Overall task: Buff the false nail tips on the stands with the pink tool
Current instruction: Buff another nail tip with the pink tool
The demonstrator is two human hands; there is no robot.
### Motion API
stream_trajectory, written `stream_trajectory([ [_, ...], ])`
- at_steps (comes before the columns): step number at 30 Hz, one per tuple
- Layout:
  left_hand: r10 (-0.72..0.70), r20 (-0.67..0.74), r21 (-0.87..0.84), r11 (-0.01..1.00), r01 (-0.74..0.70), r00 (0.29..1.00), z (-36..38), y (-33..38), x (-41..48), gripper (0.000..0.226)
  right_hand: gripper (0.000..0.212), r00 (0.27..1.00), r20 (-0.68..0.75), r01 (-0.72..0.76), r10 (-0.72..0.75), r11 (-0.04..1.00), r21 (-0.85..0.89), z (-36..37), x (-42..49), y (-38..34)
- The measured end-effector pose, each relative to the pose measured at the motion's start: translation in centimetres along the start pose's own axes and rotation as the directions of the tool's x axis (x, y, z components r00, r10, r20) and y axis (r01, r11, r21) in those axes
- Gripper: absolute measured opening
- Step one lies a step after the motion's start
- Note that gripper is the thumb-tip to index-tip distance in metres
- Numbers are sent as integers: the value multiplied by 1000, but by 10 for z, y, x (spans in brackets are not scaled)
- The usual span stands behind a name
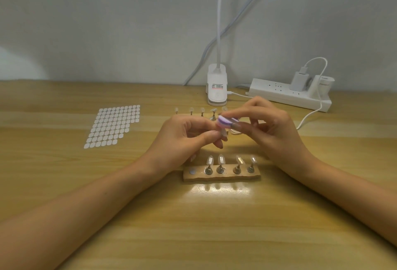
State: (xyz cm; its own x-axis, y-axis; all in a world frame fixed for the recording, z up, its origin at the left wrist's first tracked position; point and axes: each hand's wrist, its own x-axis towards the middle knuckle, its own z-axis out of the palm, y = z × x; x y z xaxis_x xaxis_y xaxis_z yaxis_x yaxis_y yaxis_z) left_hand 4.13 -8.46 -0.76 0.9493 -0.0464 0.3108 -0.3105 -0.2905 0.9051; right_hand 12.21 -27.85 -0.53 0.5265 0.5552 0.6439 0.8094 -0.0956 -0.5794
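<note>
Above the middle of the table my right hand [270, 128] pinches the pink and purple buffing tool [289, 122] by its right end. The tool's left end lies on a clear false nail tip [223, 133] that my left hand [189, 134] pinches between thumb and fingers; its stand is hidden in the hand. In front of my hands a wooden base [221, 175] carries several metal stands with clear nail tips [221, 159]; its leftmost spot shows only a round disc. Behind my hands runs another row of tips on stands [202, 110].
A sheet of white oval stickers [113, 125] lies at the left. A white clip lamp [217, 89] stands at the back, with a white power strip [290, 95], plugs and a cable [309, 115] to its right.
</note>
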Motion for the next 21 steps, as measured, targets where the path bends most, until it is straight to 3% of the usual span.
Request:
stream_trajectory([
  [4, 17, 17, 6, 1000, -17, 1000, 1, 1, -1, 12, 23, 998, 32, 46, -45, 999, -11, 2, -1, -1],
  [8, 7, 14, 9, 1000, -7, 1000, -1, -1, 0, 11, 24, 999, 12, -48, 48, 998, 27, 0, 0, -1],
  [11, 31, 34, 13, 999, -31, 999, 1, 0, -2, 13, 24, 999, 42, 21, -22, 1000, 10, 1, -1, -3],
  [15, 3, 22, 13, 1000, -4, 1000, 0, -1, 0, 11, 24, 998, 16, -59, 58, 997, 41, -1, 1, -2],
  [19, 20, 31, 15, 1000, -20, 999, 0, 0, -1, 15, 23, 996, 43, 81, -80, 996, -34, 3, -1, -4],
  [21, 11, 27, 10, 1000, -11, 1000, 0, 0, -1, 14, 23, 997, 36, 67, -65, 996, -55, 2, -2, -2],
])
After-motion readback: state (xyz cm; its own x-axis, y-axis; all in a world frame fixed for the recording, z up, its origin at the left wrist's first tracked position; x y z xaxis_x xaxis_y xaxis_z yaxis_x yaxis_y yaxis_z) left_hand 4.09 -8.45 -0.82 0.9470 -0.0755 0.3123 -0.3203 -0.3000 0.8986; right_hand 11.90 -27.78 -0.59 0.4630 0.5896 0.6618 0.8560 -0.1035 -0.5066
